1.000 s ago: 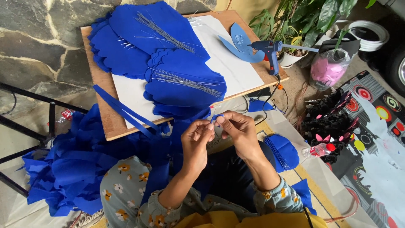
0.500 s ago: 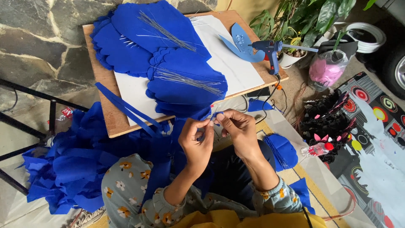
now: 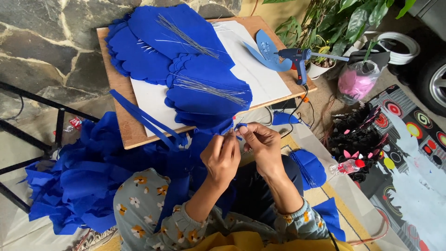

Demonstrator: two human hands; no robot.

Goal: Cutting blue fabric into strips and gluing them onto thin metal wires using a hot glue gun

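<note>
From the head view we see our left hand [image 3: 221, 158] and right hand [image 3: 261, 145] meeting at centre, fingers pinched on a small blue felt piece [image 3: 240, 126]. The wooden board [image 3: 121, 122] sits at twelve o'clock, glue gun [image 3: 295, 56] at one.

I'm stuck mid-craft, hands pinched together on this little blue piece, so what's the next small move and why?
Probably keep both hands close and finish working the small blue piece. The left hand and right hand meet fingertip to fingertip on it, just off the wooden board. What else they pinch is too small to tell.
</note>
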